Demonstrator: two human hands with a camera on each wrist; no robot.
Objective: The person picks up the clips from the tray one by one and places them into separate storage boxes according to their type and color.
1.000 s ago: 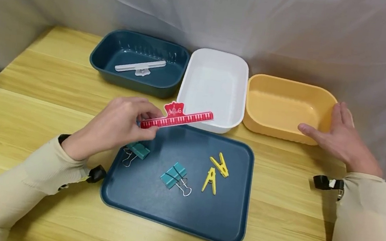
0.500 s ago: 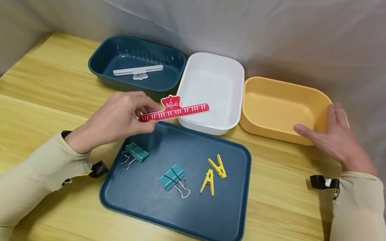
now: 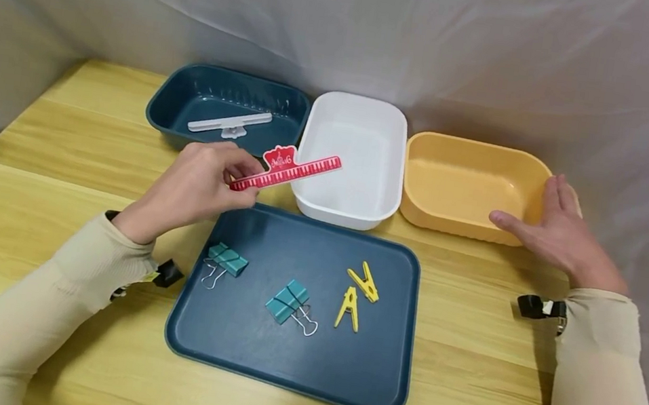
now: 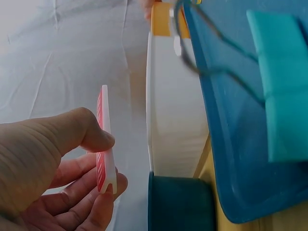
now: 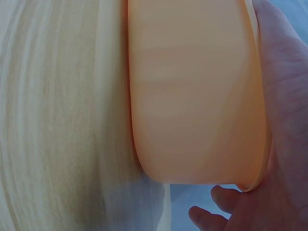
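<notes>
My left hand (image 3: 191,185) pinches one end of a red music clip (image 3: 285,171) printed with piano keys, thumb on one side and fingers on the other. The clip is held up above the tray's far edge, its free end overlapping the white bin (image 3: 343,219) in the head view. Edge-on in the left wrist view, the same clip (image 4: 107,125) shows a white rim. My right hand (image 3: 566,234) rests on the right end of the yellow bin (image 3: 457,225), thumb over the front rim and fingers extended along the outer side.
A blue tray (image 3: 245,336) carries two teal binder clips (image 3: 287,302) and two yellow clothespins (image 3: 349,308). Behind it the bins stand in a row. The dark blue bin (image 3: 156,122) at left holds a white clip (image 3: 230,123). Grey cloth (image 3: 372,31) hangs behind them.
My left hand has carried the red clip slightly up and left in the head view, away from the tray. My right hand stays on the yellow bin. The whole view has shifted a little.
</notes>
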